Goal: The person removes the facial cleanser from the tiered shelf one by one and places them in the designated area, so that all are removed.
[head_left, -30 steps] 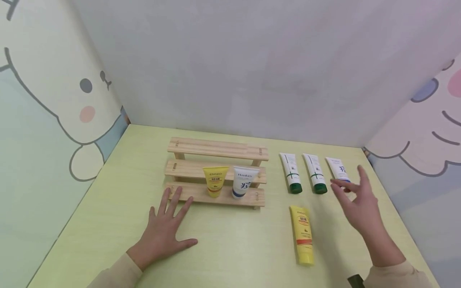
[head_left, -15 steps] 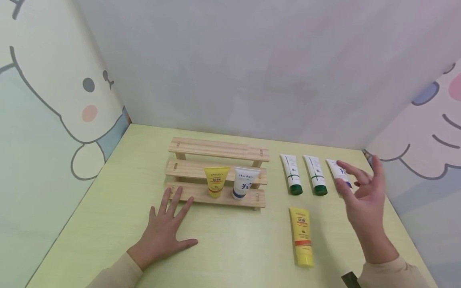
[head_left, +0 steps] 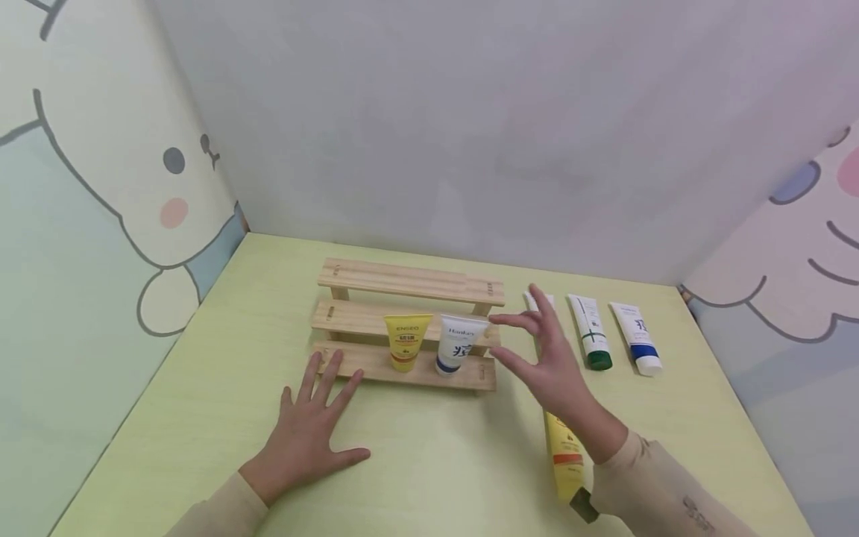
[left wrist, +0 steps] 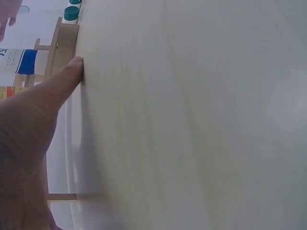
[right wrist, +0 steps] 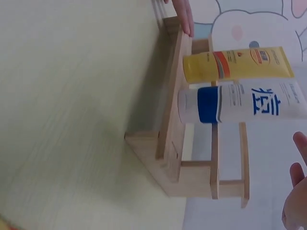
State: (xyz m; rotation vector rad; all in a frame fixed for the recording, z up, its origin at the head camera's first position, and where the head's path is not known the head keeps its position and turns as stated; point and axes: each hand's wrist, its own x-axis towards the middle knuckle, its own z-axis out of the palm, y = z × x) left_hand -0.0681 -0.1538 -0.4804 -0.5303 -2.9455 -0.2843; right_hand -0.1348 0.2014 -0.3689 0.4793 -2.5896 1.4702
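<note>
The right hand hovers empty, fingers spread, just right of the wooden rack; its white tube stands on the lowest step. Probably best pinched mid-body. The left hand rests flat before the rack.

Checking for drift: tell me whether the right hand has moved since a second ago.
Yes. The right hand swung left, from over the white tubes to beside the wooden rack.

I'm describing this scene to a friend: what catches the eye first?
A three-step wooden rack at the table's middle, with a yellow tube and a white-and-blue tube standing on its lowest step. The open right hand hovers beside it; the left hand lies flat on the table.
</note>
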